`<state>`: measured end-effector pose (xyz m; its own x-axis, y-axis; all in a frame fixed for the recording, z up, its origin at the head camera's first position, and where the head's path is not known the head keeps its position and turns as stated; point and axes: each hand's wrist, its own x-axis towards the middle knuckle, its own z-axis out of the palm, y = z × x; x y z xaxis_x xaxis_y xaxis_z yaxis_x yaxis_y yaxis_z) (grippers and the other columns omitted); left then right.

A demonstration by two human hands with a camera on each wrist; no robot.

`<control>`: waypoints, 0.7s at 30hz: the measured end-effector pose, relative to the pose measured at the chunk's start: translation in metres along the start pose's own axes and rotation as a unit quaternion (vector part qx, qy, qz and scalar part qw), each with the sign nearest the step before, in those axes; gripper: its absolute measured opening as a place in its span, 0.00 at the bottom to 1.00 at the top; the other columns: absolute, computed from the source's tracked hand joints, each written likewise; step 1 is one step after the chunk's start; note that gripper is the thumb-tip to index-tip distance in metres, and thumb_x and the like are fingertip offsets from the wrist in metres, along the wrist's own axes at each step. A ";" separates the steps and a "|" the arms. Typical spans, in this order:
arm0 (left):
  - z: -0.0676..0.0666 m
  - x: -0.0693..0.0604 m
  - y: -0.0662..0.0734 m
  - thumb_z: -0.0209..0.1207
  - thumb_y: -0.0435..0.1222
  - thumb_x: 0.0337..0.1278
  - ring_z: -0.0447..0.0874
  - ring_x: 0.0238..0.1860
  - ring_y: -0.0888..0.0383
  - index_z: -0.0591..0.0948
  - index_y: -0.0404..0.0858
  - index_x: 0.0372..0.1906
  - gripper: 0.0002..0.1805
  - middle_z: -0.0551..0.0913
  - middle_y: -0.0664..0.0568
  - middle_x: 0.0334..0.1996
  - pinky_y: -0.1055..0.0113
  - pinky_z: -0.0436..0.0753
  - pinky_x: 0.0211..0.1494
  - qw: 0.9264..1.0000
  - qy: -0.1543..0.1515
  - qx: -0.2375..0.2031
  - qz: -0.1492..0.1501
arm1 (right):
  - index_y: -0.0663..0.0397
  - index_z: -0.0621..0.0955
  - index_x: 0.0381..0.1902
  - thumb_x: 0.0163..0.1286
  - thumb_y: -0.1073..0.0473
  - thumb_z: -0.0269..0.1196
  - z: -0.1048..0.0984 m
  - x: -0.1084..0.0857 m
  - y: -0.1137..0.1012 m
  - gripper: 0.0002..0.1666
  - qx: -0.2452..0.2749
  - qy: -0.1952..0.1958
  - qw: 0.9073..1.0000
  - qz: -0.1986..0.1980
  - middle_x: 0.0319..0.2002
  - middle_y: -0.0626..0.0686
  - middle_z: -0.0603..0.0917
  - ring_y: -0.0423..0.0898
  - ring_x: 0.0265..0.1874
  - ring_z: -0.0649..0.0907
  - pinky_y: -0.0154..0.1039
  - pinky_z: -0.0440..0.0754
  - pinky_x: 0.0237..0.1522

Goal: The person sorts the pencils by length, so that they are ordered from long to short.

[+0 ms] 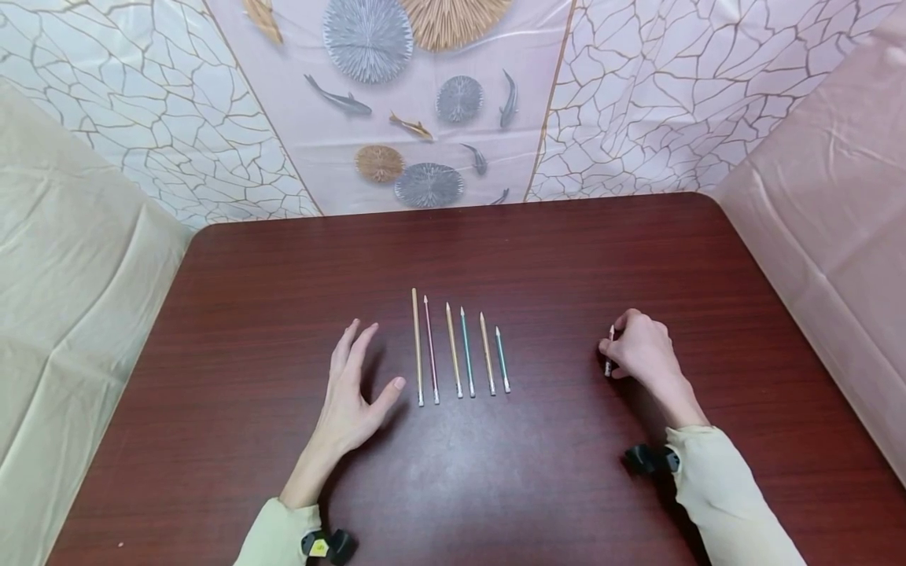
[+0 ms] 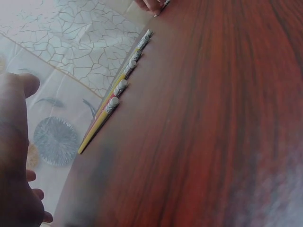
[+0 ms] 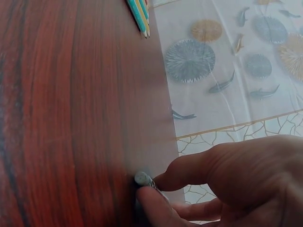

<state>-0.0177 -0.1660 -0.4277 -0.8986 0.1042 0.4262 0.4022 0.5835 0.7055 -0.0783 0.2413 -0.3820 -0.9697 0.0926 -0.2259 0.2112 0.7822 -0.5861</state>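
My right hand (image 1: pixel 646 351) pinches a short pencil (image 1: pixel 609 366) between thumb and fingers, low over the right part of the table. In the right wrist view the pencil's white eraser end (image 3: pixel 142 178) sticks out past the thumb, while the fingers hide much of its body. My left hand (image 1: pixel 350 397) hovers with spread, relaxed fingers and holds nothing. Just right of it several pencils lie side by side, longest at left: a long yellow one (image 1: pixel 417 346), a dark red one (image 1: pixel 431 350), yellow and teal ones, and a short teal pencil (image 1: pixel 502 359) at the right end.
All of this is on a dark red-brown wooden table (image 1: pixel 283 267). A patterned cloth (image 1: pixel 439 102) hangs behind its far edge, and pale cloths flank both sides. Each wrist wears a small black camera, the right one (image 1: pixel 640 460) close above the tabletop.
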 end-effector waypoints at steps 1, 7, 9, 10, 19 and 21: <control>0.000 0.000 0.000 0.67 0.44 0.50 0.54 0.74 0.41 0.65 0.42 0.74 0.44 0.56 0.38 0.75 0.36 0.60 0.65 1.000 0.000 0.000 0.000 | 0.70 0.72 0.44 0.63 0.64 0.63 0.000 0.000 0.000 0.16 0.001 -0.001 1.000 0.001 0.30 0.65 0.84 0.46 0.14 0.85 0.49 0.85 0.37; 0.000 0.000 0.000 0.67 0.44 0.51 0.54 0.74 0.41 0.64 0.43 0.75 0.44 0.56 0.38 0.75 0.36 0.60 0.66 1.000 0.000 -0.001 -0.001 | 0.66 0.73 0.40 0.61 0.64 0.62 0.000 0.001 -0.002 0.13 -0.017 -0.003 1.000 0.003 0.28 0.62 0.84 0.46 0.14 0.85 0.54 0.82 0.44; 0.000 0.000 0.001 0.67 0.44 0.51 0.54 0.74 0.42 0.64 0.43 0.75 0.44 0.56 0.38 0.75 0.36 0.60 0.66 1.000 -0.001 -0.002 -0.001 | 0.64 0.72 0.39 0.60 0.63 0.61 0.000 0.001 -0.002 0.12 -0.025 -0.002 1.000 0.003 0.26 0.60 0.83 0.45 0.13 0.85 0.56 0.80 0.47; 0.000 0.000 0.001 0.67 0.44 0.51 0.54 0.74 0.42 0.64 0.43 0.75 0.44 0.56 0.38 0.75 0.36 0.60 0.65 1.000 -0.001 -0.002 -0.002 | 0.64 0.72 0.38 0.60 0.63 0.61 0.000 0.001 -0.002 0.12 -0.029 -0.002 1.000 0.002 0.25 0.59 0.83 0.45 0.13 0.84 0.57 0.79 0.47; -0.001 -0.001 0.000 0.66 0.44 0.52 0.54 0.74 0.42 0.64 0.42 0.75 0.44 0.57 0.37 0.75 0.37 0.61 0.65 1.000 -0.001 -0.002 0.001 | 0.63 0.72 0.38 0.56 0.63 0.61 0.001 0.000 -0.001 0.13 -0.039 0.002 0.999 -0.008 0.18 0.52 0.82 0.45 0.12 0.84 0.57 0.79 0.45; -0.001 -0.002 0.000 0.66 0.44 0.52 0.54 0.74 0.41 0.64 0.42 0.75 0.44 0.57 0.38 0.75 0.37 0.61 0.65 1.000 0.000 -0.003 0.001 | 0.62 0.72 0.37 0.57 0.63 0.61 0.000 0.000 -0.002 0.12 -0.037 0.001 0.999 -0.010 0.18 0.52 0.82 0.45 0.13 0.84 0.55 0.80 0.42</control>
<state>-0.0161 -0.1669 -0.4279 -0.8976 0.1048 0.4282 0.4053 0.5779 0.7083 -0.0785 0.2398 -0.3813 -0.9739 0.0786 -0.2130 0.1829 0.8276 -0.5307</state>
